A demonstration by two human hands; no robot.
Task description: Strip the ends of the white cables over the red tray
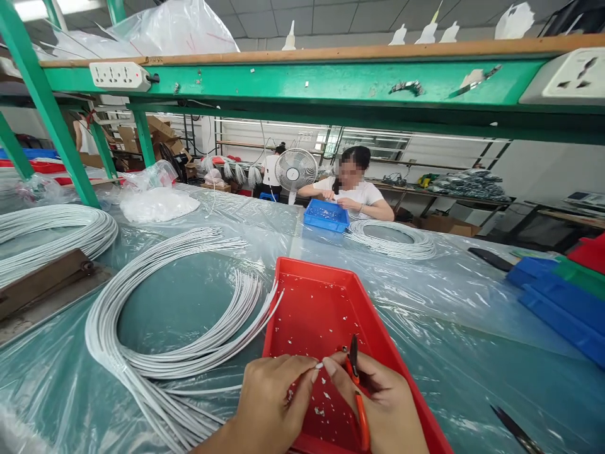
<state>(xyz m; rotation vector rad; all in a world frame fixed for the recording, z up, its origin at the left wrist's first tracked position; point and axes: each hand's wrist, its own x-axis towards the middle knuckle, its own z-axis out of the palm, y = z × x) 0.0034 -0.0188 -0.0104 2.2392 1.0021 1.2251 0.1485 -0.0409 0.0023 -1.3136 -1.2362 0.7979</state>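
Observation:
My left hand (276, 397) is closed in a pinch on a thin white cable (320, 366), close to its end. Meeting it there, the thumb and fingertip of my right hand (390, 407) touch the cable's tip. Orange-handled wire cutters (363, 419) rest in my right hand, dark jaws pointing up. Both hands are over a red tray (305, 315) scattered with small white scraps. To the left lies a large loose coil of white cables (101, 321), some ends reaching the tray's edge. One cable runs from this bundle towards my left hand.
Another cable coil (106, 230) and a brown metal block (45, 284) lie at left. Blue bins (558, 302) stand at right, near a dark pointed tool (513, 429). Across the table, a person (373, 192) works at a blue tray (326, 224). A green shelf beam (283, 85) crosses above.

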